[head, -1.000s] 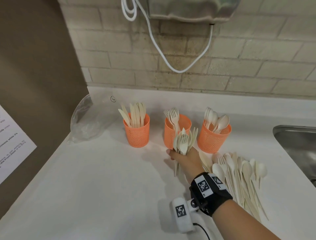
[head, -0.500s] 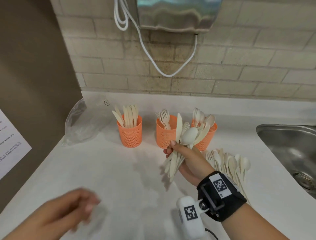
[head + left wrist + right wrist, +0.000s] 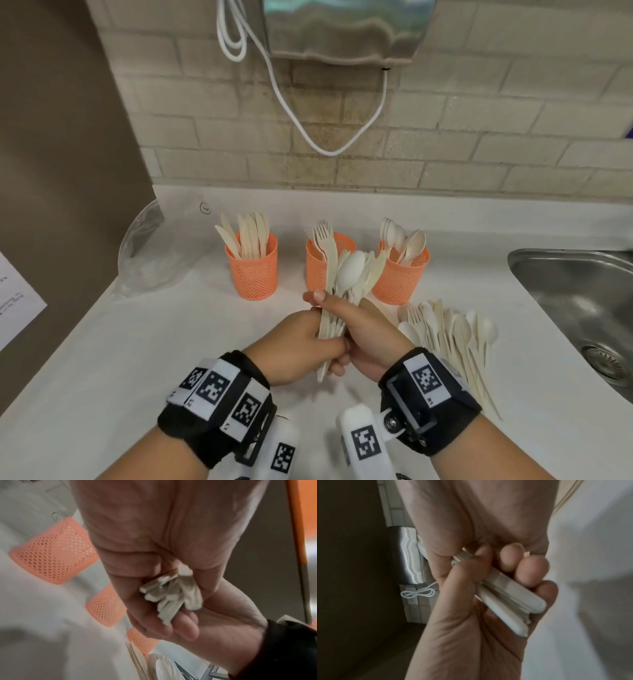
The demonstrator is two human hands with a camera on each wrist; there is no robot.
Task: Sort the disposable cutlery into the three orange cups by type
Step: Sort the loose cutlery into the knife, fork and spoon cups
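Three orange mesh cups stand in a row at the back of the counter: the left cup [image 3: 251, 274] holds knives, the middle cup [image 3: 317, 270] forks, the right cup [image 3: 399, 284] spoons. A mixed bundle of pale cutlery [image 3: 349, 274] is held upright in front of the middle cup. My right hand [image 3: 334, 308] grips the bundle's middle, thumb across the front. My left hand [image 3: 325, 349] grips the handles below it. The left wrist view shows the handle ends [image 3: 171, 596] between both hands. More unsorted cutlery [image 3: 452, 335] lies on the counter to the right.
A steel sink [image 3: 575, 294] is set into the counter at the right. A crumpled clear plastic bag [image 3: 150, 253] lies at the back left. A metal dispenser [image 3: 342, 31] with a white cable [image 3: 308, 137] hangs on the brick wall above the cups.
My right hand lifted the bundle off the counter and tilted it upright. My left hand came in from the lower left and took hold of the handles.
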